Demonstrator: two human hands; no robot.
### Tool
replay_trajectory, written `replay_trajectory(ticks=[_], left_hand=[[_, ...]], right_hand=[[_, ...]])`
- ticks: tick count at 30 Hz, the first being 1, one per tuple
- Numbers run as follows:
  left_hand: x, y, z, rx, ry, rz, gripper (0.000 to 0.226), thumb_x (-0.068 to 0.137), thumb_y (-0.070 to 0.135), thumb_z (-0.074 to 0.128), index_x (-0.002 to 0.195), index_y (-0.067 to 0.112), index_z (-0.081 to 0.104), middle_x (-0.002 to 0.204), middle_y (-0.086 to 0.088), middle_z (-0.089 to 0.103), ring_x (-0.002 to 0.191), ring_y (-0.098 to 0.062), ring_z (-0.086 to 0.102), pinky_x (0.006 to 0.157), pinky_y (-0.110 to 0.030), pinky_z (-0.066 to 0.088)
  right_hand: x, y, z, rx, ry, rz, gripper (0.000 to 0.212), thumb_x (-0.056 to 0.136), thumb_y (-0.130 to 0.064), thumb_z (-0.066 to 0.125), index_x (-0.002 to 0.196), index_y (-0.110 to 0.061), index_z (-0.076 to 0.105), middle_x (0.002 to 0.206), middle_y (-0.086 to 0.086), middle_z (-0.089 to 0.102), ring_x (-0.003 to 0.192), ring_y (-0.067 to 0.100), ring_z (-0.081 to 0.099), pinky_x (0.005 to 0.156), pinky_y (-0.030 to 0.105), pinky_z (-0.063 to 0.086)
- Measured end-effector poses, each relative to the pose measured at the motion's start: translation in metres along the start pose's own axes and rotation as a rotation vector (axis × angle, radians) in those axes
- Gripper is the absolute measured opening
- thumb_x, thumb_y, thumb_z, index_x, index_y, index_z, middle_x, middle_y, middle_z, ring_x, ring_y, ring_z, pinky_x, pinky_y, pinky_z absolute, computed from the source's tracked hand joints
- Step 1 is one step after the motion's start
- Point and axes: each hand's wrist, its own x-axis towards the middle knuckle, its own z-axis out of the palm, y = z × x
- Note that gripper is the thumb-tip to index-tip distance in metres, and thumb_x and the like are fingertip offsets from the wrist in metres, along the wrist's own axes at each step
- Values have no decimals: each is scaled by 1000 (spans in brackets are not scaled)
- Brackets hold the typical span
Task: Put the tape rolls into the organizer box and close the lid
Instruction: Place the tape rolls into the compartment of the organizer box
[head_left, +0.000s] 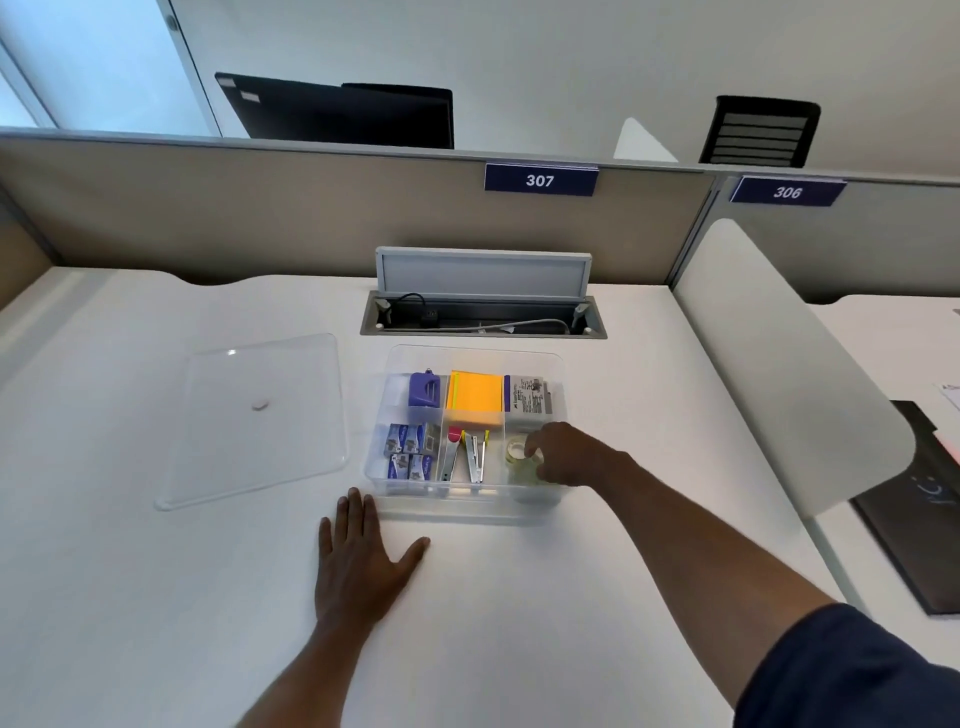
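1. The clear lid (260, 415) lies flat on the white desk (519, 623), well left of the box and apart from it; being see-through, only its rim and a small mark near its middle stand out.
2. The left hand (358, 556) rests palm down on the desk just in front of the box's near left corner, fingers spread and flat, holding nothing.
3. The clear box (475, 353) sits open at the desk's middle, split into compartments. Its near left one holds small blue packets (410, 451), their print too small to read.
4. Behind them sits a purple item (425, 389), its kind hard to tell.
5. The middle back compartment holds an orange pad (475, 397); the middle front holds two metal tools (465, 457), partly blurred by the clear dividers.
6. A grey printed packet (527, 397) fills the back right compartment; its text is unreadable.
7. In the near right compartment stands a tape roll (517, 451), pale and see-through, with more clear tape seemingly stacked under it; how many rolls cannot be told.
8. The right hand (569, 454) reaches into that compartment, fingers curled over the roll and hiding its right side; whether they grip it or only touch it cannot be told.
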Motion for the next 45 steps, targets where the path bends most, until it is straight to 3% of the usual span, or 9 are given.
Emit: replay_trajectory(ticks=[4,7,10,20,27,32,37,45], left_hand=[[-1,1,-1,-8,14,-5,107,75,83,24,149,7,22,160,-13,16,149,-23,9,122,-45,7],[-1,2,-3,-5,12,-5,107,75,83,22,149,7,21,160,-13,15,149,-23,8,122,-45,6],[0,1,-3,-10,13,-8,107,75,83,21,150,7,20,160,-12,14,149,-23,7,122,-44,5],[-1,2,-2,2,8,-9,107,75,85,20,150,8,18,161,-11,14,149,-22,5,122,-43,3],[0,1,-2,1,6,-12,107,75,85,19,150,8,17,161,-11,12,149,-21,3,122,-42,1],[0,1,-2,-7,5,-9,107,75,85,20,150,8,16,161,-11,12,149,-22,3,122,-43,1],[0,1,-1,-24,22,-3,107,76,84,24,149,6,21,160,-13,17,149,-23,8,122,-45,6],[-1,0,0,-13,10,-3,107,76,84,21,150,7,17,161,-12,13,149,-23,4,122,-44,2]], right_hand=[[5,3,-2,72,120,57,32,81,-1,54,109,-4,67,122,13,65,116,28,58,99,31,48],[8,7,-5,164,221,134,25,78,1,51,96,-2,68,112,18,68,106,33,62,87,32,52],[11,7,-5,139,236,131,22,79,-1,51,93,-2,68,109,18,69,103,34,64,85,33,54],[18,-5,23,-34,52,5,38,80,-3,51,115,-8,64,126,11,62,118,30,57,101,40,49],[22,-5,27,-90,70,-2,41,80,-9,51,120,-10,60,128,10,62,123,31,53,105,43,45],[26,-3,28,40,171,55,42,79,-1,53,120,-6,59,125,15,60,117,33,56,101,42,48],[28,-1,28,-155,165,102,36,87,-13,57,122,-5,51,119,19,57,111,35,57,92,42,52],[35,1,28,-245,122,116,36,88,-9,55,124,-7,51,121,19,59,112,36,59,93,44,54]])
